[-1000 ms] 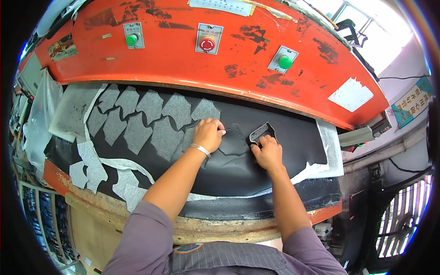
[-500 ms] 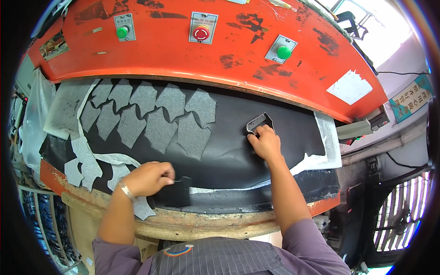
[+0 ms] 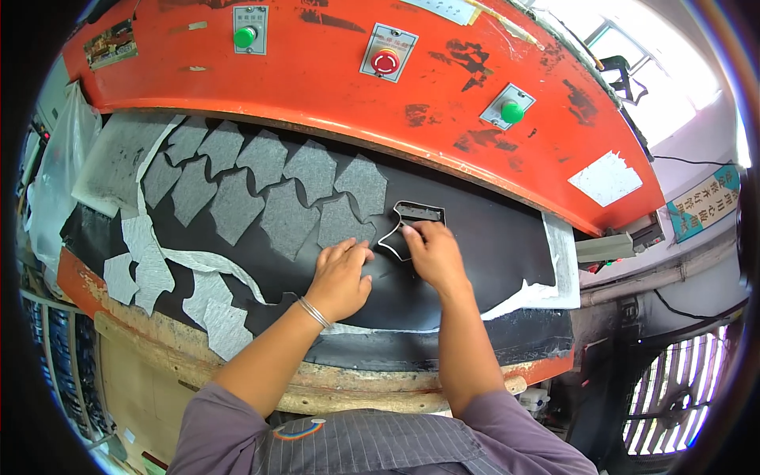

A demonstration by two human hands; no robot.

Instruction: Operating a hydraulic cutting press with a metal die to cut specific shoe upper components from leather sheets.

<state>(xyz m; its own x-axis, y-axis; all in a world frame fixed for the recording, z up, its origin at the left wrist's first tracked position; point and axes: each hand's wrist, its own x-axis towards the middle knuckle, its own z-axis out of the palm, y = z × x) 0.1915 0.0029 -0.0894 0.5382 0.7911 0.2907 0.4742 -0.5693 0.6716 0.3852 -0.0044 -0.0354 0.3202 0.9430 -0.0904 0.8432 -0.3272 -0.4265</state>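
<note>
My right hand grips the near side of a metal cutting die, an open frame with a pointed outline. The die stands on a black sheet, just right of the rows of grey cut shapes. My left hand lies with fingers stretched out and thumb apart on the sheet, its fingertips by the nearest grey shape. Nothing shows in it, though its palm side is hidden. A bracelet circles my left wrist.
An orange machine beam spans the far side, with two green buttons and a red one. Grey-white scraps lie at the near left. A wooden rail edges the front. A plastic bag hangs at far left.
My right hand has brought the die left, beside the grey shapes, and turned it. My left hand has moved right and farther in; the dark piece it held no longer shows. The view has shifted.
</note>
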